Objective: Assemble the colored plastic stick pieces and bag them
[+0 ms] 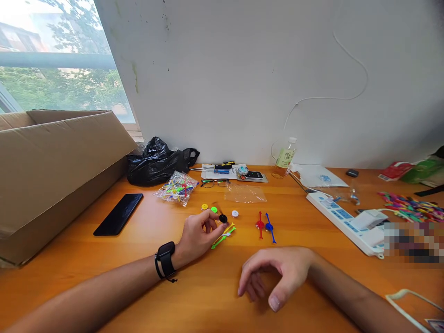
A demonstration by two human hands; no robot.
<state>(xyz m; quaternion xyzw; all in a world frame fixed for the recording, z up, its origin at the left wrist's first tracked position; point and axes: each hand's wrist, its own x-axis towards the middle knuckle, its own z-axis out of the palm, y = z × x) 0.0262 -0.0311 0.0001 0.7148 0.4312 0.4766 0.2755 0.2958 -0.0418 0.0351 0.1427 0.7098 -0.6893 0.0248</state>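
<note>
My left hand, with a black watch on its wrist, pinches a small black disc between thumb and index finger. Under those fingertips lie a green arrow and a yellow arrow, with a bit of white among them. Just behind are a yellow disc, a green disc and a white disc. A red arrow spinner and a blue arrow spinner, each with a round hub, lie to the right. My right hand hangs nearer me, thumb and fingers apart, holding nothing.
Left stand a cardboard box, a black phone and a black plastic bag. A clear bag of colourful parts, glasses and a bottle are farther back. A white power strip lies right.
</note>
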